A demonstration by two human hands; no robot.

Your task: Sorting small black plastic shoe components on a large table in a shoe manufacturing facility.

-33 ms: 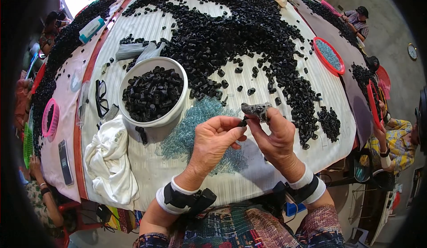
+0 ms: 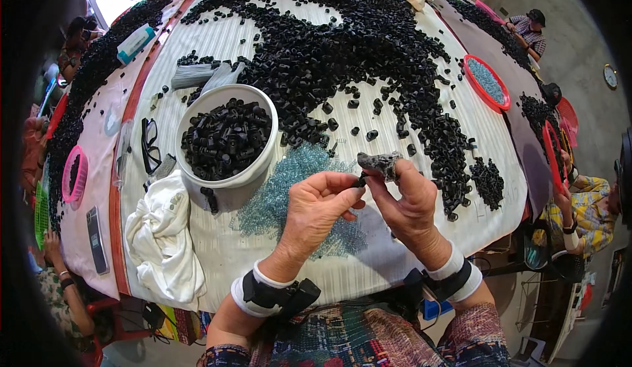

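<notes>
While both hands meet over the near edge of the desk [image 2: 421, 248], the left hand [image 2: 316, 212] pinches a small black part [image 2: 359, 182] betw. thumb and forefinger, grip pressed together on it. Right hand [image 2: 411, 202] has its fingertips closed on a dark grey lump [image 2: 380, 163], rough-looking, held just above and touching or nearly touching the black part; can't tell which.

Near-left of the hands, a white bowl [image 2: 253, 169] sits heaped w/ black caps, and a scatter of clear bluish beads [image 2: 289, 189] lies on the desk beneath the hands. A white cloth [image 2: 161, 242] is bunched at the near-left corner, black-framed glasses [image 2: 150, 144] just beyond it. A broad spread of loose black caps [image 2: 342, 44] covers the desk's middle through to the far edge. A red tray [image 2: 471, 84] of bluish beads sits toward the right edge. Other people work at neighbouring desks left & right.

Judging by size, the black part is light, stiff, prob. smooth plastic, easy to drop; best held across its sides w/ fingertips. The grey lump looks irregular, so it offers better purchase.
</notes>
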